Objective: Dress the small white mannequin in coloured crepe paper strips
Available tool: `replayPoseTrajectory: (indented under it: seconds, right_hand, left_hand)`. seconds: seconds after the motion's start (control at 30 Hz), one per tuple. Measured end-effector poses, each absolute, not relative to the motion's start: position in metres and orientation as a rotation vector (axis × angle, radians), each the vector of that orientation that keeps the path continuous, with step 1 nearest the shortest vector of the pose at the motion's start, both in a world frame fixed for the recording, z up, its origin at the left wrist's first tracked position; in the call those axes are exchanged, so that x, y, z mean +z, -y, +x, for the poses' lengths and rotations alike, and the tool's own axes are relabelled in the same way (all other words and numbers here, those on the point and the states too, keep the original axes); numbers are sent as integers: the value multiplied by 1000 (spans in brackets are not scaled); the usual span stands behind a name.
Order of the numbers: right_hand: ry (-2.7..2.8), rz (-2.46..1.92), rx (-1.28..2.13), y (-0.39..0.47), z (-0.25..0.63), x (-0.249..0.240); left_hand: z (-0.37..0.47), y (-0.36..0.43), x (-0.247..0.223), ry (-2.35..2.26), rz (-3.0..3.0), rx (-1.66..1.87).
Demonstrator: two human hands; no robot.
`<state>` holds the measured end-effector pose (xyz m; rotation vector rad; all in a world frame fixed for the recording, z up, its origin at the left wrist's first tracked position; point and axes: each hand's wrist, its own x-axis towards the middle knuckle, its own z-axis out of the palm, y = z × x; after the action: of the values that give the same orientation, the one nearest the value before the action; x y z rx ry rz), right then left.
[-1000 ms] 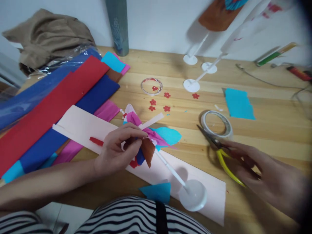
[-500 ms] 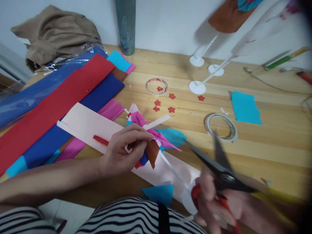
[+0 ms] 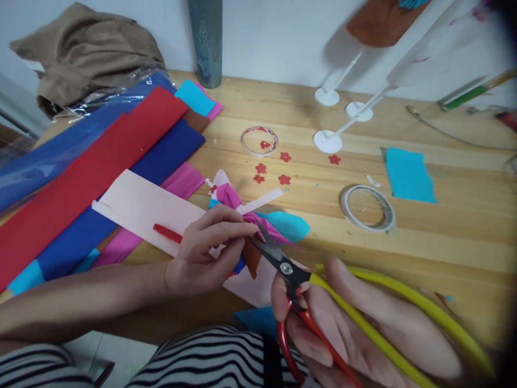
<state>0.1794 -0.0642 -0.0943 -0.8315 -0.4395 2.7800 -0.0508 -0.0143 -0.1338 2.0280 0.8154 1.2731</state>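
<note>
My left hand (image 3: 212,248) is closed in a pinch around a bundle of coloured crepe paper, its fingertips partly hiding what they grip. The bundle shows a magenta strip (image 3: 227,195), a teal leaf-shaped piece (image 3: 288,223), a brown piece (image 3: 252,258) and a pale strip (image 3: 262,200). My right hand (image 3: 343,318) grips scissors (image 3: 286,268) with dark blades, one red and one yellow handle. The blades are slightly parted, their tips at my left fingertips by the magenta paper. Beneath lies a pale pink paper strip (image 3: 137,202) with a red scrap (image 3: 167,233) on it.
Red (image 3: 81,172) and blue crepe paper strips lie at the left. Several small red paper flowers (image 3: 284,179), a clear tape ring (image 3: 259,141), a white tape roll (image 3: 367,208) and a teal paper sheet (image 3: 411,175) lie beyond my hands. White stands (image 3: 327,141) and a bottle (image 3: 207,46) stand behind.
My right hand has brought the scissors left to the bundle, and the blades, wide apart before, have narrowed. The left hand has stayed in nearly the same place with its grip.
</note>
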Motion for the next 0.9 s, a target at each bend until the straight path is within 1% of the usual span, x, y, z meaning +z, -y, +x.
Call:
replayPoseTrajectory:
  seconds: [0.1,0.43,0.9]
  right_hand:
    - [330,-860,2688,64,172,-99]
    - [187,-693,2709,58,165,-107]
    - [64,-643,2730,57,165,-109]
  left_hand:
    - [-51,14,-132,-825,2038,1276]
    - [-50,14,-133,-826,2045,1293]
    - [-53,14,-134,-836,2041,1255]
